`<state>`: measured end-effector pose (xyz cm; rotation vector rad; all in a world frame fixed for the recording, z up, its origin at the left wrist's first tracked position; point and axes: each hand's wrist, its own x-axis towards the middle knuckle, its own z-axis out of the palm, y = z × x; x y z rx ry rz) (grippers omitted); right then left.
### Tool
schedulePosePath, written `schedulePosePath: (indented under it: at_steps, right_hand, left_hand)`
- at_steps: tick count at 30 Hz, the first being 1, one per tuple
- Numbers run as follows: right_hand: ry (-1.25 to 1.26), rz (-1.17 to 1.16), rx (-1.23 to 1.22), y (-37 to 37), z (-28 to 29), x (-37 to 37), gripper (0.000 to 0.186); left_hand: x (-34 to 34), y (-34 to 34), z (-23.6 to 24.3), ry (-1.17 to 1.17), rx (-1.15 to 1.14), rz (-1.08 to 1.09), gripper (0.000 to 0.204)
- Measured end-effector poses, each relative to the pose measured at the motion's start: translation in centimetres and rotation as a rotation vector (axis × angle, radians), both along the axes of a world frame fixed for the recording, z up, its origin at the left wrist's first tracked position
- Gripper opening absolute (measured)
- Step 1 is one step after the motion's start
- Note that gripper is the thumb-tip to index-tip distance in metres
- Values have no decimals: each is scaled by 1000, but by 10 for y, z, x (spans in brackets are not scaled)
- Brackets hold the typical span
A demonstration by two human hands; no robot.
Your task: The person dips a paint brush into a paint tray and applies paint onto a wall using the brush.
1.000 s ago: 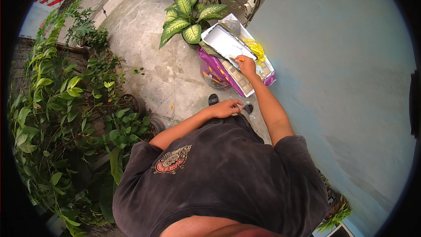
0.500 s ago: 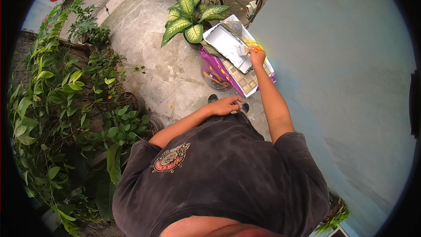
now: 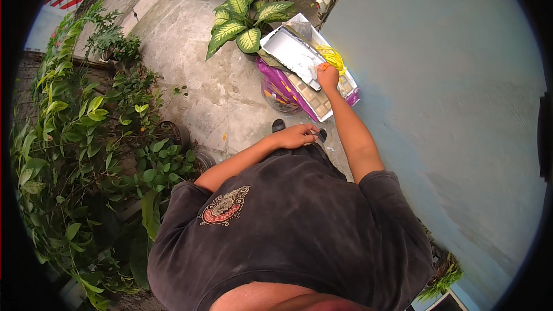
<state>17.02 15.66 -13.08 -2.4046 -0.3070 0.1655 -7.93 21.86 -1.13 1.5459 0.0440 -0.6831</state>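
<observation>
My right hand [image 3: 328,76] is closed around a paintbrush [image 3: 318,69]; a bit of its orange handle shows at the fist, and its bristles are hard to make out. The brush is over the lower right part of a white paint tray [image 3: 290,52] with dark edges. Beside the fist lies a bundle of yellow cord [image 3: 332,57]. Against my waist, my left hand [image 3: 298,136] rests with its fingers loosely bent and slightly apart, holding nothing that I can make out.
Under the tray is a white-rimmed box [image 3: 324,116] with a tile-patterned surface, over purple plastic sheeting [image 3: 280,83]. A grey-blue wall [image 3: 443,80] rises at the right. A potted plant [image 3: 242,23] stands beyond the tray; dense greenery [image 3: 75,155] lines the left.
My right hand has moved slightly down and left over the tray, and the brush is now less visible. More of the yellow cord shows. My left hand stays at my waist.
</observation>
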Motion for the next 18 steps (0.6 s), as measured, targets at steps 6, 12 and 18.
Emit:
schedulePosePath:
  at_steps: [6, 12, 18]
  right_hand:
    - [6, -177, -87, 9, 22, 27, 22]
    - [561, -405, 688, -5, 21, 22, 23]
    - [532, -405, 566, -30, -25, 9, 8]
  left_hand:
    - [2, 4, 5, 19, -6, 26, 44]
    - [-2, 9, 11, 26, 13, 44, 45]
    - [-1, 7, 5, 26, 3, 26, 46]
